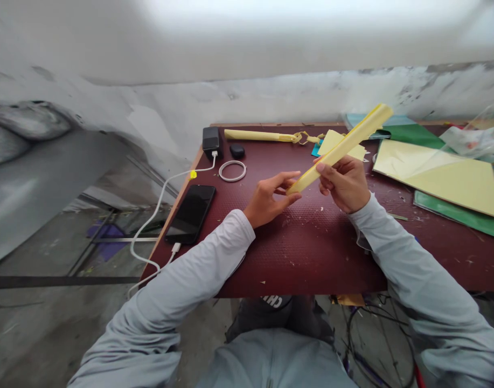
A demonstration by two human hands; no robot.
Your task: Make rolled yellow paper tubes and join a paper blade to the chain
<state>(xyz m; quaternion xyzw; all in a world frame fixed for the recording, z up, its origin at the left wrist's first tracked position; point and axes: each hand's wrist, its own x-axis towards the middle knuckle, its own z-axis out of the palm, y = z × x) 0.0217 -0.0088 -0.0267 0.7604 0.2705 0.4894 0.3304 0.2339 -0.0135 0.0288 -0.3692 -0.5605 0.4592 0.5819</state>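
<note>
A long yellow paper roll slants up to the right above the dark red table. My left hand pinches its lower end between thumb and fingers. Farther up the roll, my right hand grips it with the thumb on the near side and the fingers partly hidden behind. A second yellow roll lies along the table's back edge, with a looped paper chain at its right end. Behind the held roll is a small pile of yellow paper pieces.
On the dark red table, a phone, black charger, black case and white ring sit left. A white cable hangs over the left edge. Yellow sheets and green sheets lie right.
</note>
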